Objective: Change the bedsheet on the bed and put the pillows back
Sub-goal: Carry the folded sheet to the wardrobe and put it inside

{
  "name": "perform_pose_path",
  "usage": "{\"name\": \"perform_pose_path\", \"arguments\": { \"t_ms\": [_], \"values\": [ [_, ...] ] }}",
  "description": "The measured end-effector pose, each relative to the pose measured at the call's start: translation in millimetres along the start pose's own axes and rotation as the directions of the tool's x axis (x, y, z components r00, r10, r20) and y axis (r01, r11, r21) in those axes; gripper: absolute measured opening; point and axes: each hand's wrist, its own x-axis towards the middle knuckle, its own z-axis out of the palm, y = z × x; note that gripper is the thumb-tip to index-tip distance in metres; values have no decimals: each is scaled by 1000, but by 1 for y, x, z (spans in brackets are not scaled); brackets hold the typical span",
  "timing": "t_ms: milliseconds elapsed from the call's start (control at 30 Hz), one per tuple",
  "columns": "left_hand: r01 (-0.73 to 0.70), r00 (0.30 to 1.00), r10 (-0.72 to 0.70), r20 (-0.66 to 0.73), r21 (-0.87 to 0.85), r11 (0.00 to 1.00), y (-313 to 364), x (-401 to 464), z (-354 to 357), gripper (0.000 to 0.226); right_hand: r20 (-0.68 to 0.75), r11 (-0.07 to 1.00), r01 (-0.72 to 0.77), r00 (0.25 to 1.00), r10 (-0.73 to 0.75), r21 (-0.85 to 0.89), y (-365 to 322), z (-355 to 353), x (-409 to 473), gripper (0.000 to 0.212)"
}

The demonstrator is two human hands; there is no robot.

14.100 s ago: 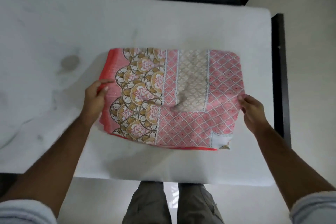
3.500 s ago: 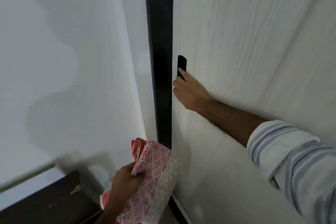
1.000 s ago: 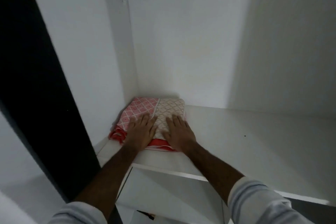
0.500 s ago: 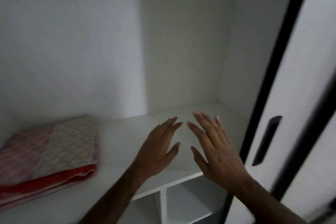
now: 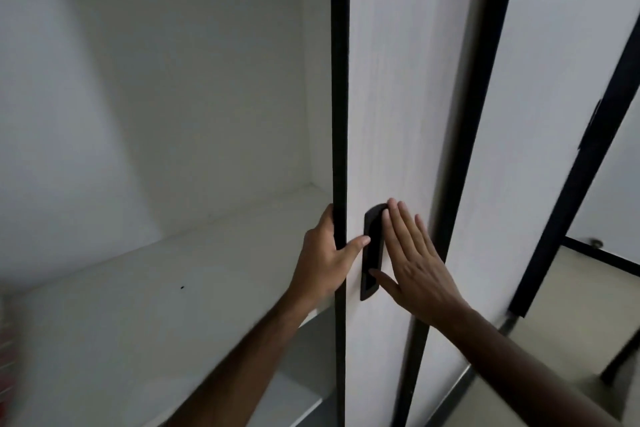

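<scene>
I see only a red sliver of the folded bedsheet at nine o'clock on the shelf. My left hand grips the wardrobe door edge; my right hand presses flat (fingers straight) beside the black handle.

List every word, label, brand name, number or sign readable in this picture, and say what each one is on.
None: no readable text anywhere in the head view.
Wardrobe door: plain pale wood grain, no label.
Black recessed handle: no brand mark or number.
Shelf: only a small dark speck, not a character.
Folded sheet at the left edge: a blurred red pattern, no lettering.
</scene>
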Motion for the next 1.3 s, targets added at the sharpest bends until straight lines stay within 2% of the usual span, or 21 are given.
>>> {"name": "perform_pose_path", "arguments": {
  "t_ms": [133, 300, 500, 633, 733, 800, 833, 867, 900, 933, 967, 1000, 1033, 1133, 1300],
  "values": [
    [2, 997, -6, -72, -51, 999, 1, -7, 1, 43, -65, 999, -4, 998, 7, 36, -6, 13, 0, 90],
    [16, 995, -22, -100, -57, 998, -3, -20, -16, 42, -104, 995, 75, 992, -68, 66, -17, 17, 0, 89],
    [55, 990, -65, -122, -86, 995, 2, -58, -59, 39, -219, 952, 290, 939, -263, 101, -44, 18, 9, 86],
    [77, 981, -92, -169, -93, 993, 1, -92, -101, 43, -284, 908, 405, 888, -361, 110, -86, 18, 14, 89],
    [93, 972, -79, -220, 55, 994, 1, -124, -136, 51, -370, 878, 468, 837, -403, 104, -126, 16, 18, 86],
    [73, 953, 11, -302, 267, 961, 2, -147, -156, 69, -442, 856, 509, 791, -424, 89, -150, 12, 21, 88],
    [48, 930, 121, -346, 443, 895, 2, -157, -167, 82, -474, 846, 528, 765, -435, 76, -161, 10, 22, 89],
    [30, 901, 261, -346, 651, 758, 1, -168, -179, 93, -507, 836, 545, 739, -443, 64, -173, 8, 24, 90],
    [40, 875, 382, -296, 831, 554, 0, -179, -190, 98, -536, 827, 560, 715, -448, 56, -184, 5, 26, 90],
    [59, 865, 452, -218, 939, 340, 0, -187, -198, 97, -557, 818, 573, 695, -455, 47, -194, 0, 28, 89],
    [79, 873, 466, -143, 985, 153, 1, -197, -204, 93, -578, 802, 595, 669, -468, 40, -205, -6, 32, 88],
    [94, 891, 445, -94, 995, 22, 0, -206, -208, 87, -593, 786, 618, 643, -486, 27, -214, -11, 35, 85],
    [116, 908, 410, -83, 992, -55, -1, -216, -212, 84, -605, 767, 642, 615, -506, 11, -224, -17, 38, 82],
    [227, 926, 342, -158, 959, -172, -2, -240, -227, 79, -603, 740, 673, 586, -541, -10, -256, -34, 45, 77],
    [359, 912, 304, -276, 896, -262, 9, -282, -269, 74, -533, 820, 573, 696, -482, 7, -315, -65, 46, 80]
  ]
}}
